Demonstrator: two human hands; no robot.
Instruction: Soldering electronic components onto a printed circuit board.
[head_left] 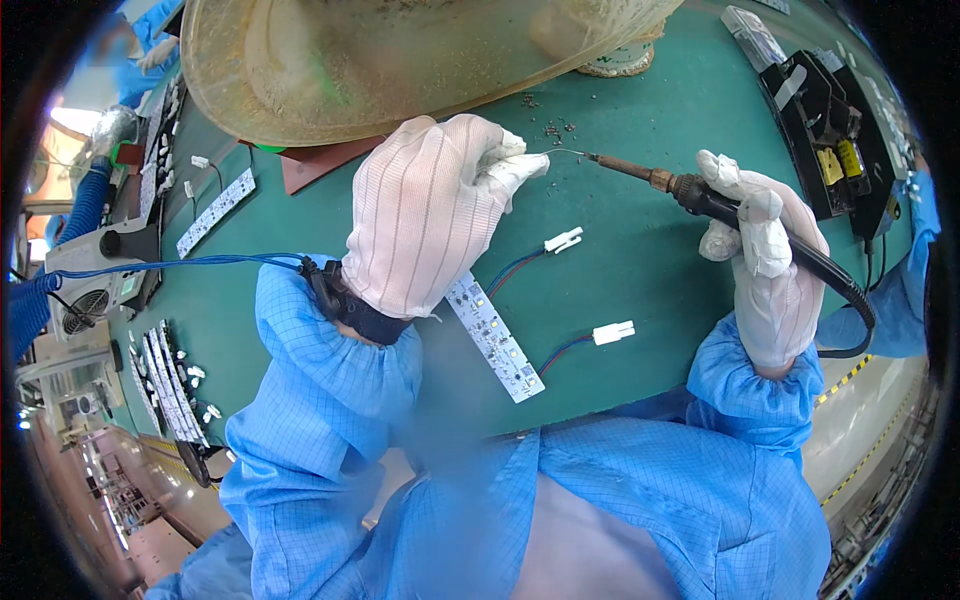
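Observation:
My left hand (425,205), in a white striped glove, pinches a thin solder wire (560,152) between its fingertips. My right hand (765,265), also gloved, grips the black handle of a soldering iron (690,188); the iron's tip meets the end of the wire above the green mat (640,290). Below my left hand lies a narrow white circuit strip (495,340), partly hidden by the hand. Two red-and-blue wire pairs with white plug connectors (563,239) (613,332) lie to its right.
A large clear yellowish dome (330,60) hangs over the far side. A black soldering station (825,135) stands at the right. More white circuit strips (215,212) (165,385) lie at the left, near a small fan unit (85,290). Another person's blue sleeve (90,195) shows far left.

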